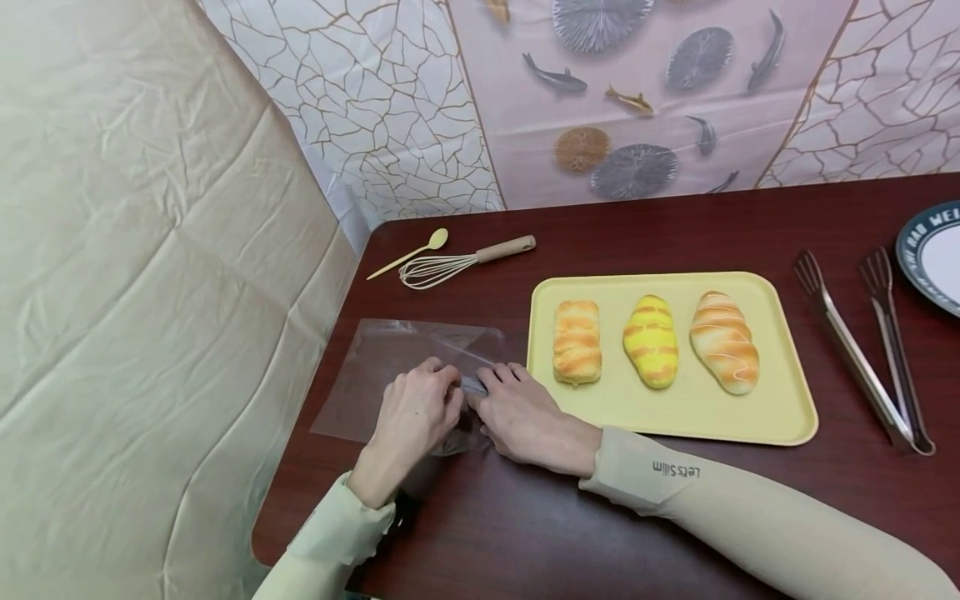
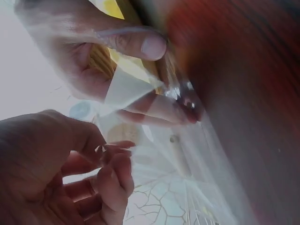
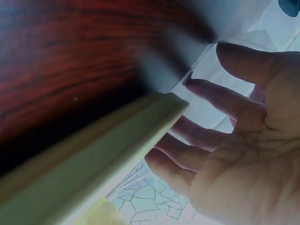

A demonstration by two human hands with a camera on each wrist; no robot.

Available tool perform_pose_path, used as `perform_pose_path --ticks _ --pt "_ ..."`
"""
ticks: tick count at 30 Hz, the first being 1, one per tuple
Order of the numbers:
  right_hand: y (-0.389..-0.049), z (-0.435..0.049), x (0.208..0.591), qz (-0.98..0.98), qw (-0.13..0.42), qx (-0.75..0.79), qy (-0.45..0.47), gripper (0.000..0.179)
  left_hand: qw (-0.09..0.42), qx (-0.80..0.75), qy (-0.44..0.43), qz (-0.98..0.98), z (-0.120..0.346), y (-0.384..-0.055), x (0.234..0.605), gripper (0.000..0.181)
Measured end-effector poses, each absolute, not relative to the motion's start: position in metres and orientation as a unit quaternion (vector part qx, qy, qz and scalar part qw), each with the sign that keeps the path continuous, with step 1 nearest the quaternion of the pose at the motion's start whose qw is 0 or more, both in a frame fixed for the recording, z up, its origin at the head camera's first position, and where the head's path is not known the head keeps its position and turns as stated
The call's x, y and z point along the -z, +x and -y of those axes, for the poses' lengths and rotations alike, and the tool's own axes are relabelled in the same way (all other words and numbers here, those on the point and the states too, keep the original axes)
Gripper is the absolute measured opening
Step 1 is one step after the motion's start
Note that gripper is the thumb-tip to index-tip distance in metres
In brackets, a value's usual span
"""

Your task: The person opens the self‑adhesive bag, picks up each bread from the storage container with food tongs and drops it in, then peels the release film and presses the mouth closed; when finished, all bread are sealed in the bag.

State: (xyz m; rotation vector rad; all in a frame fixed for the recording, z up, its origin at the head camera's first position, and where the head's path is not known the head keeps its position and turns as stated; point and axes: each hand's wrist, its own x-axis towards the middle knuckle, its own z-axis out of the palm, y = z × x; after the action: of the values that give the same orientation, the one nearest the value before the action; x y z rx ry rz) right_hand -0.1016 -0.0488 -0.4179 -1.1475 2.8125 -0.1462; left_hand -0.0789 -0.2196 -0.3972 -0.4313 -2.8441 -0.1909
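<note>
Dark red-brown wood-grain table [image 1: 480,533]. Cream right sleeve [image 1: 720,487], mine, printed "Let's Slim", along the near side of the tray. Pale-yellow rectangular tray [image 1: 675,425] with rounded corners. Clear flat plastic bag [image 1: 360,383]: on the table, left of the tray. Round plate [image 1: 948,254], dark-rimmed, white-centred, cut off: right of the tray, rim lettering partly legible, "WEL". My right hand [image 1: 521,417]: just left of the tray, back upward, fingers spread, nearly straight, touching the bag. My left hand [image 1: 416,408]: farther left of the tray, fingers curled together, pinching the bag's edge.
</note>
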Motion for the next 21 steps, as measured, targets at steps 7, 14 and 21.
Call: perform_pose_path --ticks 7,14,21 --pt "-0.1012 0.0509 0.4183 -0.926 0.061 0.052 -0.368 0.032 0.172 0.094 -0.139 0.971 0.2198 -0.0753 0.4 0.004" --pt "-0.1022 0.0512 0.4171 -0.925 0.069 0.047 -0.37 0.031 0.203 0.156 -0.118 0.959 0.2222 -0.0749 0.4025 0.04" --pt "-0.1037 0.0497 0.4179 -0.924 0.074 0.048 -0.373 0.036 0.18 0.18 -0.052 0.966 0.2274 -0.0738 0.3995 0.006"
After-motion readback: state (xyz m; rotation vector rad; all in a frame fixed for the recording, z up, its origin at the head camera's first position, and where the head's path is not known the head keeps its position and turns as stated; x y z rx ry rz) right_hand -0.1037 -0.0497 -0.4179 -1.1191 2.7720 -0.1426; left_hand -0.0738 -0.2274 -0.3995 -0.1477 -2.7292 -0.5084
